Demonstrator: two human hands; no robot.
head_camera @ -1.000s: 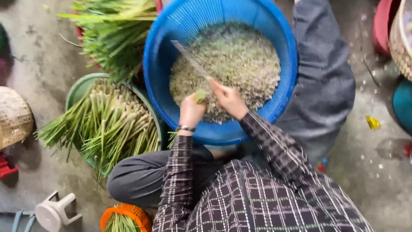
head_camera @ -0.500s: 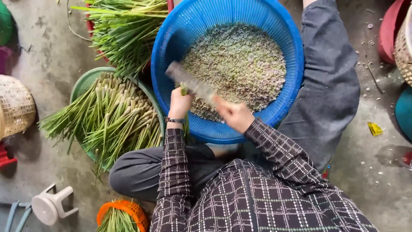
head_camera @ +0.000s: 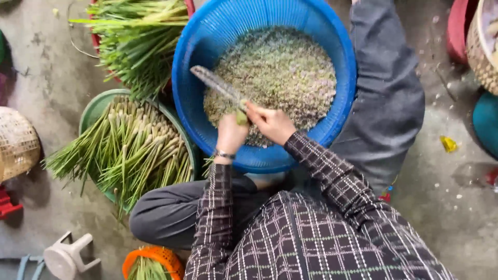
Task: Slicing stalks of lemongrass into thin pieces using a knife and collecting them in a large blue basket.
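- The green stalk is a short stub, pinched upright in the left hand just above the near inner wall of the blue basket, at about 6 o'clock of the basket's round.
- The left hand's fingers are clenched around the stalk; a dark band sits on that wrist.
- The right hand is wrapped tight around the handle of a knife, whose blade, blurred, slants off toward 10 o'clock across the basket and meets the stalk's top.
- The two hands touch or nearly touch at the stalk.
- The basket holds a heap of chopped pieces, pale green and lilac.
- At 9 o'clock from the hands, a green basin carries a sheaf of long stalks.
- At 11 o'clock, more leafy stalks lie in a red tub.
- An orange basket with green stalks sits at 7 o'clock, by the person's knee.
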